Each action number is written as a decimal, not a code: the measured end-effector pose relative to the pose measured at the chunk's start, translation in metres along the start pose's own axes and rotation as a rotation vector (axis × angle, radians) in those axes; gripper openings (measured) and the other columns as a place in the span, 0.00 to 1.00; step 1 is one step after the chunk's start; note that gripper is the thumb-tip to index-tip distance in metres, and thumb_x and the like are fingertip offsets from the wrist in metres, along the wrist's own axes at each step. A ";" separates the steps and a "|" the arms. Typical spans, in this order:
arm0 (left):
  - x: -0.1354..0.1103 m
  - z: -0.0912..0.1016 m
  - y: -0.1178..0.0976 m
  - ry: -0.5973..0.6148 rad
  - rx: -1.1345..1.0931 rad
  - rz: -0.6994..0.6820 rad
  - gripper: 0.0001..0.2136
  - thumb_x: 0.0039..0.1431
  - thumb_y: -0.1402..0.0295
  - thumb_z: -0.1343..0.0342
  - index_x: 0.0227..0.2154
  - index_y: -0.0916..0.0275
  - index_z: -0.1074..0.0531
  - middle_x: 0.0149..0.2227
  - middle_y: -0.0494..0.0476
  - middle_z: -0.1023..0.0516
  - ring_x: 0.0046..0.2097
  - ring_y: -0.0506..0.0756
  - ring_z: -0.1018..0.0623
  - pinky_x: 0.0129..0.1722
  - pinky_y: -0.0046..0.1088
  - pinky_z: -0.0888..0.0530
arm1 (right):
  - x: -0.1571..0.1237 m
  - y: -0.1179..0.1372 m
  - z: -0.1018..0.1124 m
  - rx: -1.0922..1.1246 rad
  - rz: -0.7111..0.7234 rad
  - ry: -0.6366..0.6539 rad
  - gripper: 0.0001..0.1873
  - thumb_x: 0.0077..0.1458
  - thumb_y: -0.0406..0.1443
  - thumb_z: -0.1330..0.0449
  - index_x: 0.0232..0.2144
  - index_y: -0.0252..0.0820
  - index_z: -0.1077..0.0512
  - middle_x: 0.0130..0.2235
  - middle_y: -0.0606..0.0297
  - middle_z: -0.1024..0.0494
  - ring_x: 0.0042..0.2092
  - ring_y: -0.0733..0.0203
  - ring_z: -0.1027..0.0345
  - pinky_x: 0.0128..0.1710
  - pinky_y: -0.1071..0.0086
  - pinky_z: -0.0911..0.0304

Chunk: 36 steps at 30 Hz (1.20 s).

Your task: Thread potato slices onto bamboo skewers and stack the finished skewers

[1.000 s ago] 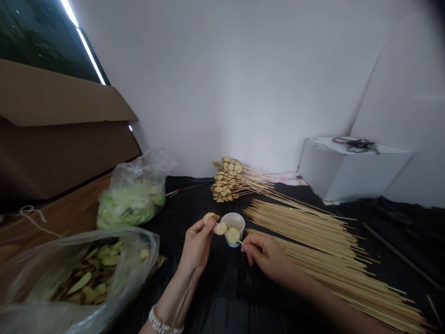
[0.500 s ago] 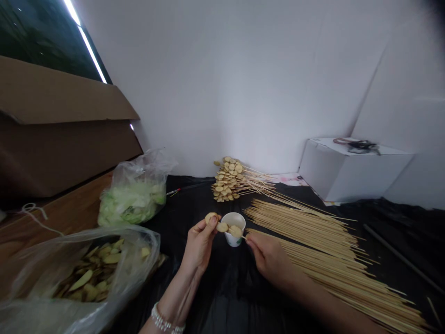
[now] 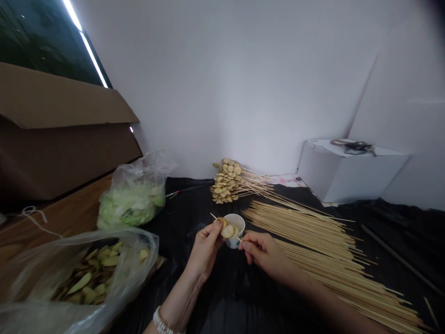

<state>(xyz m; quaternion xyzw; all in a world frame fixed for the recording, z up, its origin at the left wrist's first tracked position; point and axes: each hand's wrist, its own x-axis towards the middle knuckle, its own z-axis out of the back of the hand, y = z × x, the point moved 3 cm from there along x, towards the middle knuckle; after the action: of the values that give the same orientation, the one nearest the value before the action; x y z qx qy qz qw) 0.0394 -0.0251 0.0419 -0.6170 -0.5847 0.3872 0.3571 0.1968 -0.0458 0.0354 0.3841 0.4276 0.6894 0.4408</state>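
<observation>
My left hand pinches pale potato slices threaded on a thin bamboo skewer, whose tip pokes out up and to the left. My right hand grips the same skewer's other end just right of the slices. Both hands hover in front of a small white paper cup on the black table cover.
A heap of bare bamboo skewers spreads to the right. Finished potato skewers lie piled at the back. At left sit a clear bag of potato slices, a bag of green leaves and a cardboard box. A white box stands back right.
The slices have been pushed together along the skewer toward my right hand, and the skewer's tip now sticks out past my left fingers. Both hands stay in front of the cup.
</observation>
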 end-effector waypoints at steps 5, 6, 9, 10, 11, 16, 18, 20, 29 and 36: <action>-0.002 0.000 -0.003 -0.008 0.067 -0.072 0.15 0.40 0.59 0.31 0.27 0.66 0.19 0.25 0.56 0.21 0.29 0.50 0.27 0.32 0.24 0.31 | -0.004 0.003 0.000 -0.193 0.114 -0.055 0.13 0.60 0.34 0.49 0.24 0.41 0.30 0.22 0.69 0.29 0.26 0.65 0.37 0.29 0.73 0.44; -0.002 0.000 -0.003 -0.016 0.076 -0.089 0.14 0.41 0.59 0.31 0.27 0.66 0.19 0.25 0.55 0.21 0.28 0.49 0.28 0.31 0.24 0.31 | -0.006 0.004 0.000 -0.282 0.181 -0.093 0.14 0.60 0.33 0.50 0.25 0.41 0.30 0.24 0.67 0.27 0.28 0.64 0.36 0.30 0.72 0.44; -0.002 0.001 -0.001 -0.054 0.075 -0.123 0.14 0.43 0.59 0.32 0.26 0.66 0.19 0.25 0.55 0.22 0.28 0.48 0.29 0.30 0.23 0.33 | -0.011 0.005 -0.003 -0.518 0.371 -0.196 0.15 0.62 0.31 0.55 0.31 0.39 0.29 0.31 0.59 0.25 0.33 0.59 0.33 0.35 0.68 0.43; -0.002 0.001 0.000 -0.063 0.067 -0.132 0.13 0.43 0.59 0.32 0.26 0.66 0.19 0.25 0.55 0.22 0.28 0.48 0.29 0.30 0.23 0.33 | -0.012 0.005 -0.004 -0.545 0.397 -0.209 0.15 0.62 0.31 0.55 0.32 0.39 0.29 0.32 0.58 0.25 0.34 0.59 0.33 0.36 0.68 0.43; -0.002 0.001 0.001 -0.063 0.058 -0.137 0.13 0.44 0.60 0.32 0.27 0.66 0.19 0.26 0.55 0.22 0.28 0.49 0.28 0.31 0.23 0.32 | -0.013 0.004 -0.005 -0.540 0.395 -0.212 0.15 0.62 0.30 0.55 0.32 0.39 0.29 0.31 0.58 0.25 0.34 0.59 0.33 0.35 0.68 0.43; -0.002 0.000 0.000 0.032 0.034 -0.059 0.12 0.42 0.62 0.31 0.28 0.65 0.19 0.28 0.56 0.21 0.31 0.50 0.26 0.33 0.24 0.31 | -0.010 0.009 -0.002 -0.343 0.277 -0.171 0.13 0.62 0.32 0.51 0.27 0.41 0.30 0.25 0.67 0.28 0.27 0.65 0.37 0.29 0.72 0.45; -0.003 0.000 -0.002 0.062 0.032 -0.013 0.12 0.41 0.63 0.30 0.27 0.65 0.20 0.28 0.55 0.21 0.30 0.49 0.26 0.32 0.23 0.31 | -0.009 0.011 -0.002 -0.299 0.258 -0.151 0.12 0.61 0.33 0.50 0.28 0.41 0.29 0.25 0.68 0.28 0.27 0.66 0.37 0.29 0.73 0.45; -0.004 -0.001 -0.004 0.068 0.026 0.019 0.12 0.42 0.62 0.31 0.26 0.65 0.20 0.27 0.55 0.22 0.29 0.49 0.27 0.31 0.23 0.31 | -0.008 0.010 -0.002 -0.270 0.243 -0.123 0.12 0.62 0.33 0.49 0.30 0.41 0.28 0.26 0.69 0.27 0.28 0.66 0.36 0.29 0.74 0.45; -0.005 -0.002 -0.003 -0.023 0.076 -0.122 0.14 0.43 0.59 0.32 0.25 0.67 0.20 0.24 0.55 0.22 0.30 0.52 0.26 0.34 0.26 0.30 | -0.013 0.010 -0.005 -0.484 0.369 -0.159 0.14 0.62 0.33 0.53 0.35 0.40 0.27 0.30 0.60 0.24 0.32 0.60 0.31 0.34 0.70 0.41; -0.005 -0.002 -0.002 -0.033 0.036 -0.096 0.14 0.42 0.60 0.31 0.25 0.67 0.20 0.24 0.56 0.22 0.30 0.51 0.27 0.33 0.25 0.30 | -0.009 0.010 -0.004 -0.242 0.183 -0.055 0.14 0.61 0.34 0.50 0.28 0.41 0.28 0.23 0.67 0.27 0.26 0.64 0.34 0.28 0.73 0.44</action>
<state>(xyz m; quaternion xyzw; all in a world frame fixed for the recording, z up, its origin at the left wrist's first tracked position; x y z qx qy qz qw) 0.0402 -0.0303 0.0450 -0.5754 -0.6123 0.3903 0.3764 0.1933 -0.0581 0.0419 0.3844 0.2924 0.7624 0.4306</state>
